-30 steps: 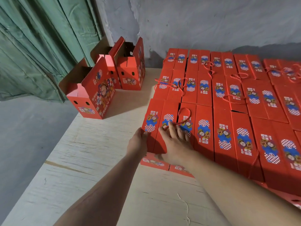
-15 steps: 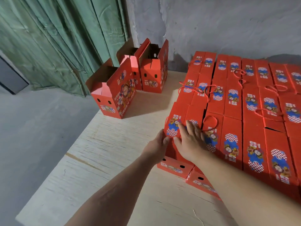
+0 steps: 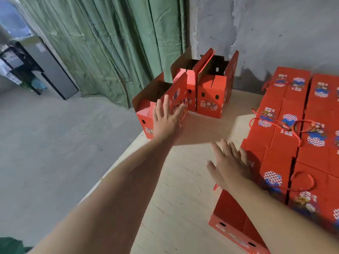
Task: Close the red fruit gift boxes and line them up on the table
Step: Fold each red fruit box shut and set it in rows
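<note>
Since the earlier frames, both hands have left the top of the nearest closed box, and the left hand has travelled across the bare wood to the open boxes at the far left.

Table (image 3: 183, 189): pale wooden top, its left edge running along a grey floor (image 3: 55, 143).

Curtain (image 3: 110, 43): green, pleated, hanging behind the table's far left corner; a rough grey wall (image 3: 266, 24) stands to its right.

Closed boxes (image 3: 300, 143): red fruit gift boxes packed in touching rows over the right part of the table, printed lids up, red cord handles (image 3: 275, 121) lying loose across several of them.

Open boxes: three, upright, flaps raised, grouped at the far left of the table, well apart from the closed rows. The nearest open box (image 3: 146, 114) stands at the table's edge; two further open boxes (image 3: 211, 92) stand side by side behind it, near the wall.

Left hand (image 3: 167, 120): arm stretched forward, fingers (image 3: 166, 103) straight and spread, holding nothing; the palm is at the near printed side of the nearest open box, though contact cannot be confirmed.

Right hand (image 3: 229, 162): blurred, fingers (image 3: 227, 145) extended and relaxed, gripping nothing, just beside the left end of the front closed row; whether it touches that row cannot be told.
</note>
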A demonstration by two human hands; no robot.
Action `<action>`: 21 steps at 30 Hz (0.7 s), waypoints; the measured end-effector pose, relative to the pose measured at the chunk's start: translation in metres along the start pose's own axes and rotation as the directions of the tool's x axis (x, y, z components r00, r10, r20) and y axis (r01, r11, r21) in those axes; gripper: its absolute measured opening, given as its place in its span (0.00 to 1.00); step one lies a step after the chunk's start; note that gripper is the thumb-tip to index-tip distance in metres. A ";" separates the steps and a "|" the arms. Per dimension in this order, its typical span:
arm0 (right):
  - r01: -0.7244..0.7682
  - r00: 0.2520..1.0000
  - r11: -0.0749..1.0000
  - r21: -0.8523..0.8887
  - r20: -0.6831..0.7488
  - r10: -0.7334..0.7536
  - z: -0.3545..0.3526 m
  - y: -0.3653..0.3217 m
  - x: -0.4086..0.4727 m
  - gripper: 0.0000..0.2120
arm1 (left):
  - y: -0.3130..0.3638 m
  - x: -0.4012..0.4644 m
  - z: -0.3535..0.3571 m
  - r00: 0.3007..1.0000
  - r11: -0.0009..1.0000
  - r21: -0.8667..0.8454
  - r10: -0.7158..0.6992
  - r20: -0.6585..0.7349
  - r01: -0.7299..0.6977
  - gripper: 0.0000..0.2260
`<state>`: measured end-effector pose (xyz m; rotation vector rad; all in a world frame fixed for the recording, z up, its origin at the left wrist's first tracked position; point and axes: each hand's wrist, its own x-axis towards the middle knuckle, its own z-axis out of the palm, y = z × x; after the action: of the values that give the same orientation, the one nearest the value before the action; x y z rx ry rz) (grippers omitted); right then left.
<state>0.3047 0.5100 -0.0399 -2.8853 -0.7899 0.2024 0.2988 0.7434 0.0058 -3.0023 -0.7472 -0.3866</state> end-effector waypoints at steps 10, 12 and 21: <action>-0.033 0.989 0.999 0.016 -0.141 0.035 0.017 0.010 -0.006 0.32 | -0.043 0.056 0.051 0.969 0.888 -0.423 -0.235 -0.083 0.179 0.30; -0.029 0.987 0.999 0.013 -0.156 0.031 0.019 0.009 -0.006 0.30 | -0.040 0.050 0.051 0.968 0.841 -0.509 -0.245 -0.060 0.181 0.30; 0.015 0.998 0.985 0.170 -0.071 -0.003 0.004 -0.013 -0.036 0.27 | 0.000 -0.118 0.008 0.985 0.789 -0.591 -0.111 0.131 0.167 0.31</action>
<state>0.2663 0.5031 -0.0385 -2.7124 -0.7355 0.1584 0.2003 0.6897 -0.0310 -3.5861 -1.0294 -0.6012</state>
